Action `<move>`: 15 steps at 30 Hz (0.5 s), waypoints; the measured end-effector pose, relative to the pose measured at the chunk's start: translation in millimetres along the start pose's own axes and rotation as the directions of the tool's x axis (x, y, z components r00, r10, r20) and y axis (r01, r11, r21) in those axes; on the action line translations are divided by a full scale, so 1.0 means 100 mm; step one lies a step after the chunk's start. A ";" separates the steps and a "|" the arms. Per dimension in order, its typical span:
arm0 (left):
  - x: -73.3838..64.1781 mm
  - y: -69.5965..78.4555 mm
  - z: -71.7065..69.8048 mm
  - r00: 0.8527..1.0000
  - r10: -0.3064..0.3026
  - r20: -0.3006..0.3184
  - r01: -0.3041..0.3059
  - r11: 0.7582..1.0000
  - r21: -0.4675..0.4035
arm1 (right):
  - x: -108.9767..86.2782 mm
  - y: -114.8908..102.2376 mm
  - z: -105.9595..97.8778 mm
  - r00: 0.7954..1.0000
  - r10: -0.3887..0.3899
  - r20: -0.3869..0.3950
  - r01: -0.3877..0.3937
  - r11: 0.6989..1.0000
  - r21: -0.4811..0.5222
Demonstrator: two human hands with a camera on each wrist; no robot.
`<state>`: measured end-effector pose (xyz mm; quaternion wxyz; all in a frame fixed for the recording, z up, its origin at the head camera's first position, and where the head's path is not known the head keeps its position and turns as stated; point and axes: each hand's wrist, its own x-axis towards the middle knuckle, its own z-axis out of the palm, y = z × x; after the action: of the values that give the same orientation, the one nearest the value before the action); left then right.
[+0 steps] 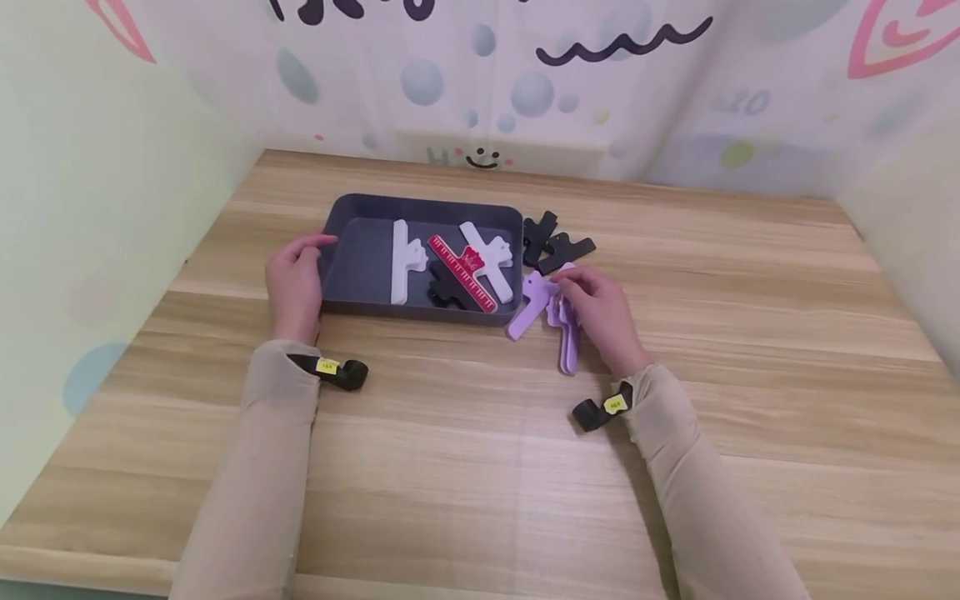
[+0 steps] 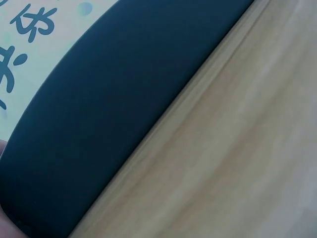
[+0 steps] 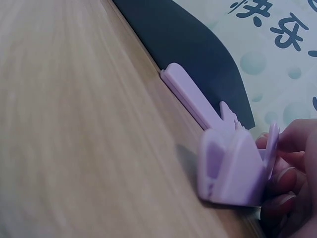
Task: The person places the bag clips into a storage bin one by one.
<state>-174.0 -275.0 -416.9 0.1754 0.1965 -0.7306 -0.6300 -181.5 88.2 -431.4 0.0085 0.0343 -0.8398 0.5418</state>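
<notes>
My left hand (image 1: 291, 287) grips the left end of a dark grey rectangular tray (image 1: 352, 308), fingers at its rim. In the left wrist view the tray wall (image 2: 119, 84) fills much of the picture, with only bits of fingers at the left edge. To the right of the tray, my right hand (image 1: 600, 312) pinches a purple clip (image 1: 567, 342) by its handle end. The right wrist view shows this clip (image 3: 237, 168) from its wide jaw side, by the curled fingers (image 3: 285, 181). Another purple clip (image 1: 527, 308) lies beside it against the tray.
Inside the tray are white clips (image 1: 400, 262), a red clip (image 1: 465, 275) with white markings, and a black clip (image 1: 445, 287) partly under the red one. Black clips (image 1: 566, 250) lie on the wooden table (image 1: 420, 450) by the tray's right end. A patterned wall covering (image 1: 480, 92) stands behind.
</notes>
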 end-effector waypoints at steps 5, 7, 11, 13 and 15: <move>0.00 0.00 0.00 1.000 -0.008 0.008 0.008 1.000 -0.002 | -0.01 0.01 -0.01 1.000 0.007 0.005 -0.007 1.000 0.006; 0.00 -0.01 0.00 1.000 -0.008 0.012 0.008 1.000 -0.007 | 0.00 0.02 -0.01 1.000 0.015 0.005 -0.015 1.000 0.014; 0.00 -0.02 0.00 1.000 -0.009 0.019 0.009 1.000 -0.017 | 0.01 0.02 -0.01 1.000 0.021 -0.007 -0.021 1.000 0.023; 0.00 -0.02 -0.01 1.000 -0.009 0.021 0.010 1.000 -0.026 | 0.00 0.02 -0.01 1.000 0.019 -0.018 -0.019 0.999 0.031; 0.00 -0.03 -0.01 1.000 -0.014 0.024 0.015 0.999 -0.037 | 0.01 0.01 -0.01 1.000 0.018 -0.024 -0.016 0.999 0.045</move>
<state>-173.5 -276.3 -419.6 0.1660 0.1909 -0.7192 -0.6471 -182.2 89.8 -432.2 0.0136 0.0206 -0.8275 0.5609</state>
